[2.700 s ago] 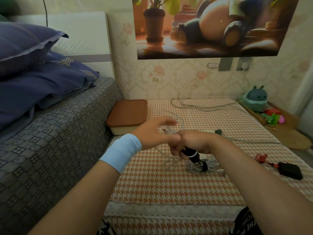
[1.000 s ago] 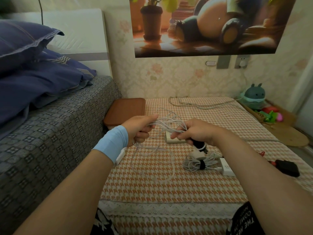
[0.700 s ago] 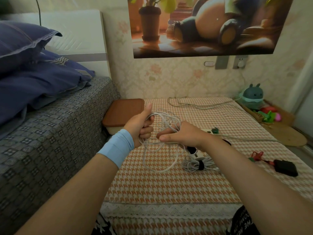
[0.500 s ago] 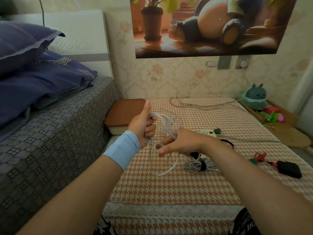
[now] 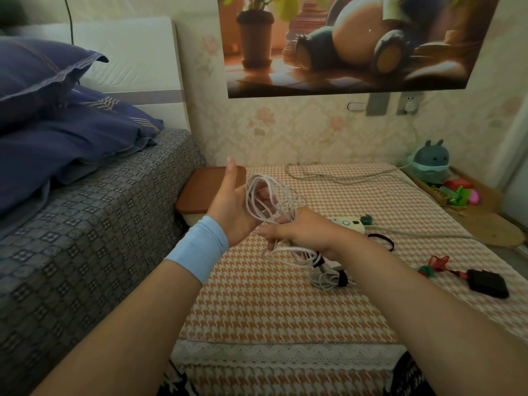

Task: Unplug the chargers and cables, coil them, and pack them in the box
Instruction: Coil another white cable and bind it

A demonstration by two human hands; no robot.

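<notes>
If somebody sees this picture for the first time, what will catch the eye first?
Most striking are the two hands in the middle: the left hand is open, thumb up, with loops of white cable across its fingers, and the right hand grips the cable below. Behind them a box with a brown lid sits at the far left of the table, and a cartoon poster fills the wall above.

Power strip (image 5: 347, 223) lies on table (image 5: 257, 310). Box (image 5: 204, 190) left of it; cable bundle (image 5: 328, 280) before it; adapter (image 5: 489, 283) right; toy (image 5: 431, 164) behind-right.
</notes>
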